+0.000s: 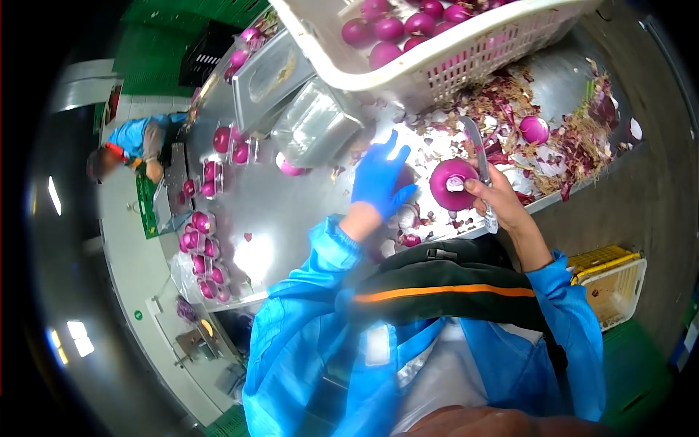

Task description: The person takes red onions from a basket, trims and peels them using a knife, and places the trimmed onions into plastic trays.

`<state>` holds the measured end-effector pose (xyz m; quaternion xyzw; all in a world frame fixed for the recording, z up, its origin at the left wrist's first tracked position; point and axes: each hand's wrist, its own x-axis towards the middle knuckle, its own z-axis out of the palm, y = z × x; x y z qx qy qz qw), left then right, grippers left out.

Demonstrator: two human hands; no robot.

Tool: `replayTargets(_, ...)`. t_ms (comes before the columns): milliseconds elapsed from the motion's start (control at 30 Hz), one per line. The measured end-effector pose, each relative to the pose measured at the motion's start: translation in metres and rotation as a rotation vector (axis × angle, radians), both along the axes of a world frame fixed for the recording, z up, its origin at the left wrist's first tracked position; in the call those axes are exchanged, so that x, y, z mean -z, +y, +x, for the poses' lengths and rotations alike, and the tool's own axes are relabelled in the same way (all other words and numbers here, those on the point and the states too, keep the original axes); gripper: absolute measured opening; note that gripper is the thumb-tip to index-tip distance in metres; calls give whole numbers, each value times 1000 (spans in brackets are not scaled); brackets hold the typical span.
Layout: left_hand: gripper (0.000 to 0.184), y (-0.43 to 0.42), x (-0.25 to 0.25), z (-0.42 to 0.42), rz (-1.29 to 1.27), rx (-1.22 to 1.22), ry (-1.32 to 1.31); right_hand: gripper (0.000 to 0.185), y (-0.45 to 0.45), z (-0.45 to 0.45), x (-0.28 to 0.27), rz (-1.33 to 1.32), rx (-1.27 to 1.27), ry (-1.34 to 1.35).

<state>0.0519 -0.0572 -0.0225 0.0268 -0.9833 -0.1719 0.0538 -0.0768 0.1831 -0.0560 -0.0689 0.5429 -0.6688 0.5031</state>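
Note:
My left hand (380,177), in a blue glove, lies over the steel table with its fingers spread and nothing in them. My bare right hand (502,197) is closed around a knife (475,146), whose blade points toward the white crate. A large peeled red onion (445,183) is at that hand, with the thumb against its pale cut end. Whether the onion is held up or rests on the table, I cannot tell. Onion skins and trimmings (502,109) lie around both hands, and a smaller red onion (534,130) sits among them.
A white crate (408,79) of red onions stands at the table's far side. Beside it are clear plastic trays (317,120) and a grey metal tray (269,76). Packed onions (200,244) line the left edge. A co-worker (135,142) bends near a green crate (145,204). A yellow-and-white basket (615,291) stands at right.

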Motion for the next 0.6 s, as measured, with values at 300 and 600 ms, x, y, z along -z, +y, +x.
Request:
replayTargets(300,42,-21,28,79,88,-117,110,57,-99,40,-9,525,-172,1344)
replayTargets(600,39,-66,104,93,555,-617,142,47,-105,26,15,583,-35,1202)
